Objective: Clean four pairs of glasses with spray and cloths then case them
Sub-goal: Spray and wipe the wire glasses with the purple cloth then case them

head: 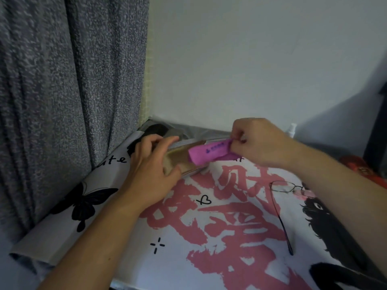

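Observation:
My left hand [154, 162] grips a brown glasses case [180, 162] at the back of the printed table cover [188, 237], thumb under its near edge and fingers over its top. My right hand [257, 143] pinches one end of a pink cleaning cloth [209, 153], which lies over the right end of the case. A thin wire-framed pair of glasses [280, 206] lies open on the cover to the right, partly under my right forearm. The white top of a spray bottle [292, 129] shows behind my right hand.
A grey curtain [62, 101] hangs close on the left and a pale wall [251, 70] stands behind. A dark object [156, 128] lies in the back corner behind the case. Something red [360, 168] sits at the right edge.

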Action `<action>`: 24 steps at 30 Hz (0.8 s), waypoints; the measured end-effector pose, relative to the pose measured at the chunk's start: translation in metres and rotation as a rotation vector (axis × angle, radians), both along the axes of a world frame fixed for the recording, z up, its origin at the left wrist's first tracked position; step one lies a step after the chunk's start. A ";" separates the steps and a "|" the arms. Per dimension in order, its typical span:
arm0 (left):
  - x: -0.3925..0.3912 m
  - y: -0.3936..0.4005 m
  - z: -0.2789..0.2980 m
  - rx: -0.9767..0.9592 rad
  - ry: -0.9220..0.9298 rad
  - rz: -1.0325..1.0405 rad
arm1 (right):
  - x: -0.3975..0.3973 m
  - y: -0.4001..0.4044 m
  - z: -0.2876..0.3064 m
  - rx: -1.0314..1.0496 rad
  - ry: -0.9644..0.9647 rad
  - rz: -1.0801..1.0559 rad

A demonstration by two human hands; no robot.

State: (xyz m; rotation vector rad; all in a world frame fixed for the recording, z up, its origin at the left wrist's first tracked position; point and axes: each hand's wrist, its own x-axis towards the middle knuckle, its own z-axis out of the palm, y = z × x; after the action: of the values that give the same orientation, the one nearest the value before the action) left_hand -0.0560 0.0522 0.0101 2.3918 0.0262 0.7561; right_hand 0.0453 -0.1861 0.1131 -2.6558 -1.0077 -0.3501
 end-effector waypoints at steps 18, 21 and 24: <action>0.029 -0.130 0.047 -0.207 -0.093 -0.508 | -0.027 -0.065 -0.019 1.064 0.903 0.136; 0.043 -0.130 0.039 -0.396 -0.077 -0.550 | -0.025 -0.068 -0.032 1.228 1.063 0.239; 0.045 -0.127 0.031 -0.542 0.007 -0.594 | -0.020 -0.074 -0.045 1.254 1.159 0.336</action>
State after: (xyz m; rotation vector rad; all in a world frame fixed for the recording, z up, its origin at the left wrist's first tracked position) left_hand -0.0113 -0.0752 0.0414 1.7459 -0.4073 0.3875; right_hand 0.0254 -0.2603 0.0685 -1.1311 -0.4794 0.4695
